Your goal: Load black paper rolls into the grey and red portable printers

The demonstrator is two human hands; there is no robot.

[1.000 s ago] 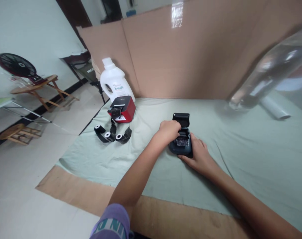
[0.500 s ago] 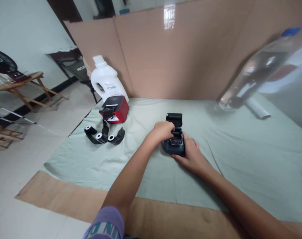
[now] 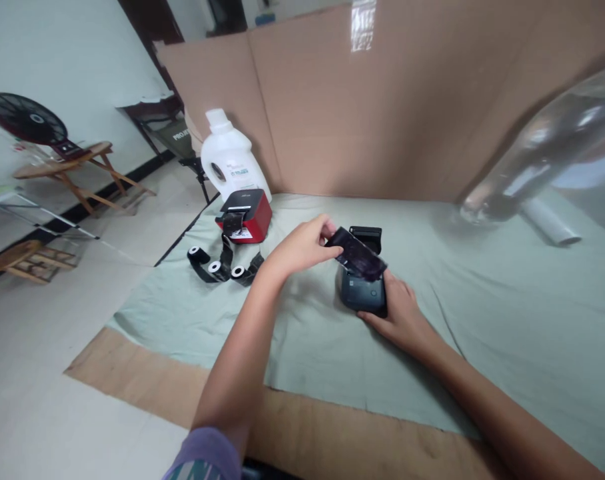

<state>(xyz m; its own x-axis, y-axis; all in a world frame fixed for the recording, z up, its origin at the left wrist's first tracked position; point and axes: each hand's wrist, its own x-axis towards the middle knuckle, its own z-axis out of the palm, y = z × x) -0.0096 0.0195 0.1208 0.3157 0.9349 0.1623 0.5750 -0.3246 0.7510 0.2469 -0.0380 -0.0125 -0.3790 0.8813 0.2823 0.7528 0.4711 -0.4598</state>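
Note:
My left hand point(image 3: 305, 247) pinches one end of a dark glossy label strip point(image 3: 361, 257). The strip slants down to the right above a small dark label printer point(image 3: 363, 295) and covers its middle. Behind the strip, the printer's raised lid point(image 3: 366, 237) shows. My right hand point(image 3: 401, 312) grips the printer's right side, thumb along its front edge, and the printer rests on the pale green cloth point(image 3: 312, 333). Whether the strip's far end still touches the printer, I cannot tell.
Left on the cloth stand a red and black printer point(image 3: 252, 220), several small black rolls with white cores point(image 3: 214, 267) and a white jug point(image 3: 237, 160). At right are a large clear bottle point(image 3: 527, 160) and a white tube point(image 3: 552, 221). A cardboard screen point(image 3: 332, 120) rises behind.
My left hand has come up and left out of the printer, bringing the dark strip with it. My right hand keeps its hold on the printer. The view has shifted slightly left.

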